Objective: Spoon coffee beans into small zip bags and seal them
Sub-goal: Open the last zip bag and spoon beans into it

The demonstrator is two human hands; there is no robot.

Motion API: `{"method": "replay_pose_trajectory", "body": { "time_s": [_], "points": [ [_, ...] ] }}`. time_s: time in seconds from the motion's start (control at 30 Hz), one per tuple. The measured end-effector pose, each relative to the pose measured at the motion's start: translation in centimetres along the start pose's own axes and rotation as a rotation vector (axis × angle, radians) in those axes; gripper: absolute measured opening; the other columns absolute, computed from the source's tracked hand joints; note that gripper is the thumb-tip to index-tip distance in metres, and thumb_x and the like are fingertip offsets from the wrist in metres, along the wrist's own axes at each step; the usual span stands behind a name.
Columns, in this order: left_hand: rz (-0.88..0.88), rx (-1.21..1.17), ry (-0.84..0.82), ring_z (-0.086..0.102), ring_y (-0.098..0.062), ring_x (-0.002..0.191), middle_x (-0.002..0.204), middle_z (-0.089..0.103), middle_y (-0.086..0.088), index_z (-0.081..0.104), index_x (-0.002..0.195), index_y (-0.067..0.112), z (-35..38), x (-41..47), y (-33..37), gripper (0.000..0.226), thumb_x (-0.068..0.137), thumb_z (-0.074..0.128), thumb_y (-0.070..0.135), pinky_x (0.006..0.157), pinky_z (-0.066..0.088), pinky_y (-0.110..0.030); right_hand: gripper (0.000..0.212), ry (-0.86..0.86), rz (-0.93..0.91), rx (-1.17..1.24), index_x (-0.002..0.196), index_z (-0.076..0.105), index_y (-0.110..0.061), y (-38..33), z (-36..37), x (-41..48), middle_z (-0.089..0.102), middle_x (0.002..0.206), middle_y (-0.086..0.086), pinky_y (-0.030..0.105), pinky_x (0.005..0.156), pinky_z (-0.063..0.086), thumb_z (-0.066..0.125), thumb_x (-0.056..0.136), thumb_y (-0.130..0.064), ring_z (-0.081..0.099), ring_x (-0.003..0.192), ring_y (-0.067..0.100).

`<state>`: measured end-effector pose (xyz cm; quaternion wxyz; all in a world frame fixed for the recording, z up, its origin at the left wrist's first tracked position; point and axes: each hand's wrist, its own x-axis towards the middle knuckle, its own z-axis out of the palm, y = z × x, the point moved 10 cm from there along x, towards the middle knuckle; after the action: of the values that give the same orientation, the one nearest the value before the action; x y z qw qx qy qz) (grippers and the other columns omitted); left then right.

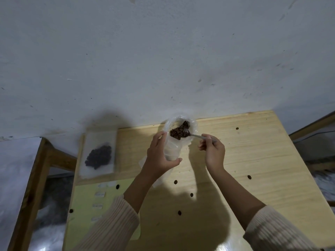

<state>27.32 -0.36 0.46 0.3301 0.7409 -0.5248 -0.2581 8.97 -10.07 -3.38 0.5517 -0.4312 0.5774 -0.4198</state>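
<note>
The left hand (159, 154) is curled round an open bag (171, 151) of thin clear film, held upright near the far edge of the table (253, 160); the right hand (213, 151) pinches the handle end of a spoon (196, 135), whose bowl sits at the bag's mouth heaped with beans (178, 134). The film looks soft, light and slippery; it would likely collapse if let go, so it is best held at the sides just below the mouth, loosely enough to keep it round; the beans are hard, small and apt to roll, so the spoon wants to stay level. Count: one spoon; one filled bag (98, 156) lying flat to the left, well apart; whether the held film is one bag or two cannot be told; seven dark spots (249, 177) dot the table, beans or holes, unclear.
</note>
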Motion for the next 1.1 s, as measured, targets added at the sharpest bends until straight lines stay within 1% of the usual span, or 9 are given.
{"method": "replay_pose_trajectory", "body": {
  "time_s": [0.17, 0.3, 0.43, 0.5, 0.63, 0.73, 0.87, 1.03, 1.1],
  "points": [
    [-0.018, -0.037, -0.018, 0.03, -0.01, 0.133, 0.139, 0.027, 0.011, 0.032, 0.141, 0.015, 0.3, -0.1, -0.7, 0.099, 0.058, 0.067, 0.056, 0.105, 0.036, -0.047, 0.029, -0.058, 0.133, 0.172, 0.082, 0.064, -0.006, 2.1, 0.9, -1.5, 0.055, 0.066, 0.008, 0.019, 0.056, 0.046, 0.039, 0.099, -0.008, 0.052, 0.057, 0.014],
    [-0.002, -0.047, -0.021, 0.03, -0.009, 0.133, 0.135, 0.026, 0.015, 0.034, 0.141, 0.014, 0.4, -0.2, -0.7, 0.1, 0.057, 0.067, 0.055, 0.106, 0.036, -0.046, 0.028, -0.012, 0.292, 0.308, 0.085, 0.062, -0.002, 3.7, 1.3, -2.0, 0.054, 0.067, 0.01, 0.015, 0.052, 0.047, 0.038, 0.099, -0.008, 0.05, 0.058, 0.015],
    [-0.004, -0.045, -0.028, 0.028, -0.01, 0.134, 0.139, 0.027, 0.01, 0.032, 0.142, 0.014, 0.4, -0.2, -0.9, 0.103, 0.055, 0.067, 0.056, 0.106, 0.035, -0.045, 0.03, 0.006, 0.316, 0.353, 0.082, 0.06, -0.003, 3.4, 1.3, -1.9, 0.053, 0.066, 0.009, 0.014, 0.05, 0.045, 0.037, 0.099, -0.008, 0.05, 0.053, 0.011],
    [-0.008, -0.029, -0.025, 0.028, -0.011, 0.135, 0.144, 0.026, 0.006, 0.03, 0.142, 0.015, 0.4, -0.1, -1.0, 0.104, 0.055, 0.071, 0.054, 0.107, 0.033, -0.044, 0.03, 0.013, 0.303, 0.344, 0.081, 0.06, -0.003, 2.9, 1.0, -1.8, 0.052, 0.065, 0.009, 0.014, 0.05, 0.045, 0.037, 0.099, -0.008, 0.05, 0.049, 0.009],
    [-0.038, 0.02, 0.0, 0.028, -0.015, 0.135, 0.147, 0.023, 0.004, 0.028, 0.143, 0.014, 0.3, 0.2, -1.2, 0.102, 0.061, 0.083, 0.039, 0.108, 0.029, -0.041, 0.031, 0.03, 0.249, 0.326, 0.08, 0.06, -0.003, 0.9, -0.4, -1.7, 0.051, 0.064, 0.01, 0.014, 0.047, 0.043, 0.036, 0.099, -0.008, 0.05, 0.049, 0.011],
    [-0.056, 0.069, 0.022, 0.028, -0.017, 0.136, 0.148, 0.023, 0.0, 0.027, 0.144, 0.013, 0.3, 0.4, -1.5, 0.105, 0.06, 0.084, 0.041, 0.109, 0.029, -0.044, 0.029, 0.041, 0.167, 0.322, 0.08, 0.061, -0.003, -1.4, -1.8, -2.0, 0.051, 0.063, 0.01, 0.015, 0.047, 0.042, 0.038, 0.098, -0.006, 0.05, 0.045, 0.008],
    [-0.054, 0.076, 0.057, 0.032, -0.02, 0.134, 0.147, 0.028, -0.004, 0.032, 0.142, 0.008, 0.0, 0.4, -1.4, 0.105, 0.057, 0.086, 0.039, 0.107, 0.032, -0.045, 0.027, 0.031, 0.049, 0.255, 0.082, 0.063, -0.002, -4.4, -3.0, -2.9, 0.051, 0.064, 0.009, 0.018, 0.047, 0.041, 0.041, 0.096, -0.005, 0.05, 0.046, 0.009],
    [-0.011, 0.064, 0.094, 0.04, -0.028, 0.128, 0.14, 0.037, -0.012, 0.039, 0.137, 0.0, -0.3, 0.6, -0.8, 0.102, 0.054, 0.089, 0.032, 0.104, 0.039, -0.047, 0.025, -0.107, -0.124, 0.102, 0.082, 0.064, -0.004, -6.7, -1.0, -4.8, 0.052, 0.061, 0.007, 0.018, 0.046, 0.039, 0.044, 0.096, -0.003, 0.05, 0.046, 0.009],
    [0.011, 0.061, 0.098, 0.041, -0.03, 0.127, 0.139, 0.038, -0.014, 0.039, 0.136, -0.001, -0.4, 0.6, -0.5, 0.101, 0.054, 0.089, 0.03, 0.103, 0.04, -0.045, 0.024, -0.161, -0.18, 0.027, 0.082, 0.065, -0.006, -7.2, 0.0, -5.5, 0.053, 0.061, 0.004, 0.018, 0.047, 0.04, 0.045, 0.096, -0.004, 0.05, 0.048, 0.008]
  ]
}}
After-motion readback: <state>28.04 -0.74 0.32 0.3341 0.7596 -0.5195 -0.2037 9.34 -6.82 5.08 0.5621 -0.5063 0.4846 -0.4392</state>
